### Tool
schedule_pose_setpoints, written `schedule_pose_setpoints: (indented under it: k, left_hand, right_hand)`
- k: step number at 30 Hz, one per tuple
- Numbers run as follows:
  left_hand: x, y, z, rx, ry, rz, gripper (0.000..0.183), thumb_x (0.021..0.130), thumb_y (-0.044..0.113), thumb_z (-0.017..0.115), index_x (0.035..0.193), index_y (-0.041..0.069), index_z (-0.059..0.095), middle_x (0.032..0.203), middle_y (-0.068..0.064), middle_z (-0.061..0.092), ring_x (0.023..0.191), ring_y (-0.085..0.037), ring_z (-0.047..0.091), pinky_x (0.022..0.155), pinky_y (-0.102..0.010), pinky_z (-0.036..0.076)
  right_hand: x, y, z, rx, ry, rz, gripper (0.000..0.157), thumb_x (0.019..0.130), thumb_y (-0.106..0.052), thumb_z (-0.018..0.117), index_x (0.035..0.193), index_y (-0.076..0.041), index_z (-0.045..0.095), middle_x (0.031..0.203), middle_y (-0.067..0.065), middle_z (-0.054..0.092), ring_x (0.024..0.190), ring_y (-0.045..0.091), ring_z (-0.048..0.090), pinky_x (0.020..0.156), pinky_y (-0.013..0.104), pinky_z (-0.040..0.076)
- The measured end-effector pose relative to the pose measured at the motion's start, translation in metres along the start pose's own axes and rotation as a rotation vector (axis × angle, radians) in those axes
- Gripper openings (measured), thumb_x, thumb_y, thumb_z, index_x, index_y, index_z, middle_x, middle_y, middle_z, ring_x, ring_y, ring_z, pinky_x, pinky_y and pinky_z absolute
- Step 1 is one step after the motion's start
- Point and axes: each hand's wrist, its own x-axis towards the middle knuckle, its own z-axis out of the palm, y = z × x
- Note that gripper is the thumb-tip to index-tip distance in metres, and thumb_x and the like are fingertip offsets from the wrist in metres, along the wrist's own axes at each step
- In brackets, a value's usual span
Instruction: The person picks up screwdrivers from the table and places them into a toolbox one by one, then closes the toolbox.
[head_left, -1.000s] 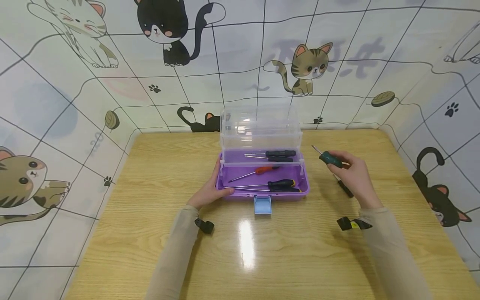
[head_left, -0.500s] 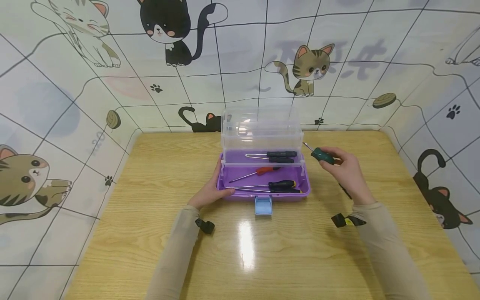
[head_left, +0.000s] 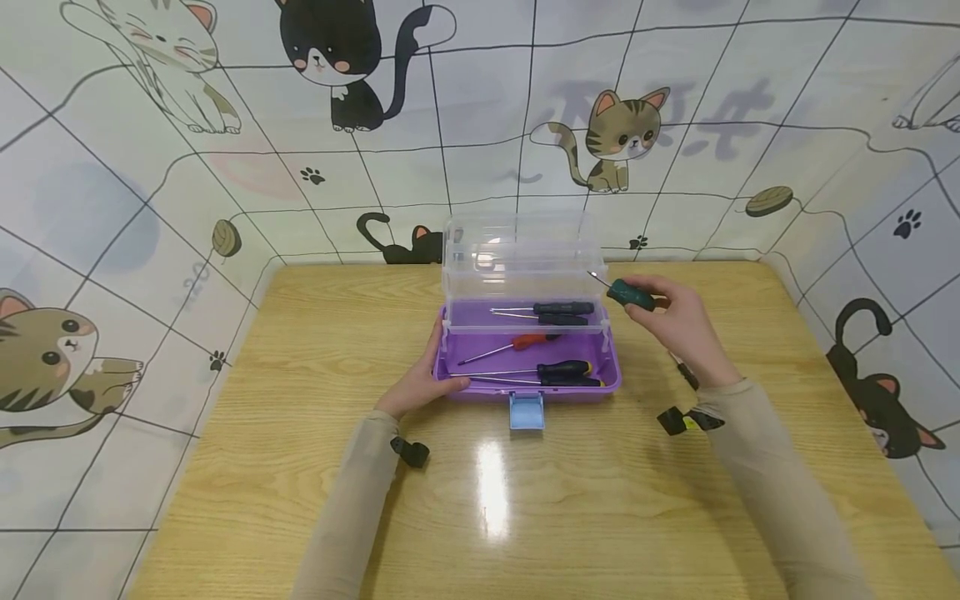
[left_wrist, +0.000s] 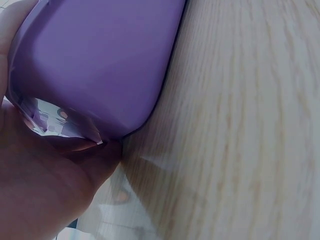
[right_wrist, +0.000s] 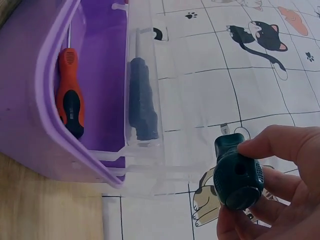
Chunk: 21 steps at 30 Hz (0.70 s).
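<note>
A small screwdriver with a stubby dark-green handle and a short metal shaft is held in the air by the right hand, pinched between thumb and fingers around its handle. It lies off that hand's left, far side, above the back right corner of an open purple plastic toolbox. Its long axis slants: handle end toward the right hand, tip leftward and away from the person. In the head view the tip overlaps the edge of the raised clear plastic lid; I cannot tell whether they touch.

The left hand, farther from the green tool, grips the box's left end, thumb at the front corner. Inside, a red-and-black-handled screwdriver lies between two black-and-yellow-handled screwdrivers near the front wall and two black-handled screwdrivers at the back, seen through the lid. These lie mostly crosswise, tips left.

A pale-blue plastic latch hangs at the front. Right of the box, another black-handled screwdriver lies on the wood-grain worktop, partly hidden by the right hand. Behind stands a white cat-printed wall covering.
</note>
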Motion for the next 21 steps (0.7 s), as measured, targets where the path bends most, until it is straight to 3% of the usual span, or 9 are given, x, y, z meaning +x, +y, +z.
schedule_pose_setpoints:
  k: [6, 10, 16, 21]
  left_hand:
    - [-0.001, 0.0, 0.0, 0.024, 0.0, -0.001, 0.11, 0.075, 0.02, 0.072, 0.14, 0.033, -0.015, 0.146, 0.007, -0.013, 0.132, -0.017, -0.003, 0.105, -0.044, 0.007]
    - [0.0, 0.0, 0.0, 0.027, 0.007, 0.0, 0.11, 0.074, 0.019, 0.073, 0.14, 0.033, -0.015, 0.147, 0.007, -0.012, 0.132, -0.016, -0.001, 0.105, -0.044, 0.007]
    - [0.0, 0.0, 0.0, 0.028, 0.002, -0.01, 0.11, 0.075, 0.02, 0.072, 0.14, 0.034, -0.015, 0.147, 0.007, -0.013, 0.132, -0.018, -0.002, 0.105, -0.044, 0.008]
    - [-0.001, 0.002, 0.001, 0.021, -0.005, -0.015, 0.11, 0.075, 0.02, 0.072, 0.14, 0.032, -0.016, 0.147, 0.006, -0.013, 0.132, -0.019, -0.003, 0.104, -0.045, 0.007]
  right_hand:
    - [0.014, -0.012, 0.001, -0.059, -0.023, -0.092, 0.035, 0.083, -0.017, 0.062, 0.118, -0.012, 0.058, 0.114, 0.01, 0.056, 0.095, 0.022, 0.05, 0.076, 0.035, 0.04]
    - [0.024, -0.023, 0.001, -0.099, -0.044, -0.156, 0.034, 0.082, -0.015, 0.063, 0.116, -0.012, 0.06, 0.112, 0.009, 0.057, 0.09, 0.022, 0.051, 0.069, 0.037, 0.042]
    - [0.035, -0.035, 0.003, -0.163, -0.112, -0.236, 0.034, 0.081, -0.01, 0.063, 0.114, -0.006, 0.059, 0.114, 0.013, 0.056, 0.092, 0.024, 0.052, 0.079, 0.039, 0.04]
    - [0.046, -0.04, 0.005, -0.229, -0.174, -0.28, 0.036, 0.08, -0.008, 0.062, 0.116, -0.007, 0.059, 0.115, 0.012, 0.056, 0.088, 0.022, 0.051, 0.069, 0.036, 0.041]
